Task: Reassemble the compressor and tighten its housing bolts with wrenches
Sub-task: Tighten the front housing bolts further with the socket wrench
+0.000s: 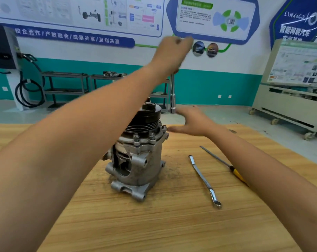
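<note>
Beside the compressor (139,160), right hand (190,122) flat

We are in a vehicle-training workshop. Printed wall charts of car parts (92,13) line the white-and-teal wall (208,84), a grey charging unit with coiled black cable (3,48) stands left, grey metal racks (63,75) hold parts, a cream wheeled teaching cabinet with a diagram panel (284,106) sits right, and a silver ring spanner (203,179) and yellow-handled screwdriver (225,162) lie on the pale wooden bench (154,224).
</note>
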### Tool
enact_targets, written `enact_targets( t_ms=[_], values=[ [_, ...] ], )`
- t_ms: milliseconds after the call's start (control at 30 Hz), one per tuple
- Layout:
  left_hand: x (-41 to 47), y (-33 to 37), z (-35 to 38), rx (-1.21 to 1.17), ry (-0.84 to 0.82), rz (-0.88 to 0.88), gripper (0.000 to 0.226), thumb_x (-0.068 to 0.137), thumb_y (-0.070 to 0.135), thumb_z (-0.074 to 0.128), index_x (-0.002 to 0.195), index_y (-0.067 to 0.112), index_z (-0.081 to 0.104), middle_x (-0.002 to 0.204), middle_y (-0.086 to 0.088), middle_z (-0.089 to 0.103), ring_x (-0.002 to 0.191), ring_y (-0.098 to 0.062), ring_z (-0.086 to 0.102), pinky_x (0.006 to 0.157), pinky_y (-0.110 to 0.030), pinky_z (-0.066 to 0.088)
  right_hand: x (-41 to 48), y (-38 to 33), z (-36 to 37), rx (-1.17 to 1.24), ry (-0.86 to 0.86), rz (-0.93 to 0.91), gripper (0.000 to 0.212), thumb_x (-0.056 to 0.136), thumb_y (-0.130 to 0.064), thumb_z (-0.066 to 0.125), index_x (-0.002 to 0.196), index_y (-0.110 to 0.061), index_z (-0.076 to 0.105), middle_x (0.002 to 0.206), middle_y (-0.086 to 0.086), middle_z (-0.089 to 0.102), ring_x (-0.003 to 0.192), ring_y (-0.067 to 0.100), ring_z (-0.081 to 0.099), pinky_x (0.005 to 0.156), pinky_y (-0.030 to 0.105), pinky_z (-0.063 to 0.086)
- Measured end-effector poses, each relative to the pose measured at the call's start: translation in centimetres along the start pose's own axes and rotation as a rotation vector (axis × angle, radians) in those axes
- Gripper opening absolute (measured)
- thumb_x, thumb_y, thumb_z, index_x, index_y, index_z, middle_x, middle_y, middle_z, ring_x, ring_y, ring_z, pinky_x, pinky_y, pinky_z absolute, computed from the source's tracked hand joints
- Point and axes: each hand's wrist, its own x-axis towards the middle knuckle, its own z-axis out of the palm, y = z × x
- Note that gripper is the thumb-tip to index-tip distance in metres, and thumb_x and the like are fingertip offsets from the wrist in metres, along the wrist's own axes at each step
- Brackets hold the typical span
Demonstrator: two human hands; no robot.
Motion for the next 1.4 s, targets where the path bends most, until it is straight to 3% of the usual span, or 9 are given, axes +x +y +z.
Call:
enact_targets(
  t_ms=[67, 167, 400, 500, 667, 867, 967, 1267, 1400],
  values=[
    [0.3, 1.3, -1.6, -0.105, 0.049, -0.004, 0.037, 0.094, 0.021, 0.045, 0.059, 0.018, 0.033, 0.053, 0.002, 0.028, 0.042, -0.014, 0.029, 0.047, -0.02, 0.029, -0.9, -1.3, -1.9, 0.562, 0.182, 0.047, 0.049, 0.09, -0.022, 0.062, 0.134, -0.01, 0.048, 0.129, 0.002, 0.056, 0.115, 0.012, 0.053, 0.092, 0.009, 0.039],
    [-0.6, 2.0, -3.4, -0.207, -0.011, -0.001, 0.04, 0.093, 0.021, 0.044, 0.056, 0.02, 0.03, 0.047, 0.007, 0.023, 0.04, -0.012, 0.024, 0.043, -0.016, 0.026, -1.8, -3.4, -4.8, 0.974, 0.379, 0.054, 0.021, 0.094, -0.016, 0.054, 0.114, -0.019, 0.06, 0.106, -0.006, 0.065, 0.087, -0.002, 0.064, 0.076, 0.01, 0.049],
    [-3.4, -0.7, -3.8, -0.226, 0.006, -0.123, 0.037, 0.091, 0.016, 0.042, 0.056, 0.018, 0.031, 0.039, 0.008, 0.026, 0.037, -0.012, 0.025, 0.042, -0.016, 0.025, -1.6, -7.8, -5.1, 0.754, 0.314, -0.019, 0.023, 0.092, -0.017, 0.059, 0.109, -0.006, 0.069, 0.082, -0.005, 0.07, 0.065, -0.007, 0.056, 0.069, 0.019, 0.047],
    [-3.7, -0.9, -4.1, -0.251, 0.013, -0.13, 0.037, 0.092, 0.017, 0.042, 0.056, 0.018, 0.031, 0.04, 0.008, 0.027, 0.038, -0.012, 0.026, 0.042, -0.016, 0.026, -1.7, -7.9, -4.4, 0.793, 0.319, -0.003, 0.019, 0.092, -0.016, 0.06, 0.106, -0.009, 0.07, 0.071, -0.019, 0.063, 0.055, -0.013, 0.053, 0.053, 0.005, 0.037],
    [-4.0, -0.8, -4.1, -0.185, 0.022, -0.078, 0.039, 0.09, 0.017, 0.043, 0.053, 0.018, 0.032, 0.042, 0.006, 0.027, 0.039, -0.012, 0.027, 0.044, -0.017, 0.027, -1.7, -8.5, -4.4, 0.82, 0.319, 0.009, 0.019, 0.091, -0.013, 0.059, 0.105, -0.01, 0.071, 0.066, -0.02, 0.062, 0.051, -0.01, 0.052, 0.051, 0.005, 0.036],
    [-4.1, -1.0, -4.3, -0.204, 0.03, -0.048, 0.04, 0.091, 0.015, 0.042, 0.052, 0.017, 0.032, 0.042, 0.006, 0.026, 0.04, -0.014, 0.025, 0.043, -0.019, 0.027, -1.6, -9.0, -4.7, 0.803, 0.314, -0.011, 0.022, 0.09, -0.011, 0.059, 0.095, 0.008, 0.068, 0.08, 0.027, 0.063, 0.061, 0.007, 0.049, 0.059, 0.022, 0.039],
    [-4.1, -1.0, -4.4, -0.209, 0.025, -0.068, 0.038, 0.091, 0.015, 0.042, 0.054, 0.017, 0.031, 0.043, 0.006, 0.026, 0.041, -0.013, 0.024, 0.043, -0.019, 0.027, -1.6, -9.3, -4.7, 0.793, 0.319, -0.015, 0.016, 0.09, -0.012, 0.059, 0.094, -0.002, 0.07, 0.075, 0.014, 0.064, 0.059, 0.004, 0.05, 0.058, 0.019, 0.04],
    [-4.6, -0.9, -4.2, -0.308, 0.04, -0.1, 0.038, 0.092, 0.015, 0.042, 0.057, 0.019, 0.027, 0.047, 0.005, 0.021, 0.043, -0.012, 0.019, 0.043, -0.02, 0.022, -1.8, -9.4, -4.9, 0.765, 0.319, -0.021, 0.017, 0.09, -0.011, 0.06, 0.102, -0.004, 0.07, 0.092, 0.016, 0.071, 0.078, 0.019, 0.062, 0.081, 0.039, 0.05],
    [-4.9, -0.8, -4.4, -0.418, 0.06, -0.154, 0.041, 0.093, 0.016, 0.04, 0.055, 0.019, 0.026, 0.044, 0.005, 0.02, 0.042, -0.012, 0.018, 0.042, -0.018, 0.021, -1.9, -9.5, -5.0, 0.775, 0.307, -0.026, 0.015, 0.09, -0.012, 0.06, 0.102, -0.009, 0.069, 0.079, -0.007, 0.065, 0.077, 0.008, 0.06, 0.08, 0.034, 0.051]
  ],
)
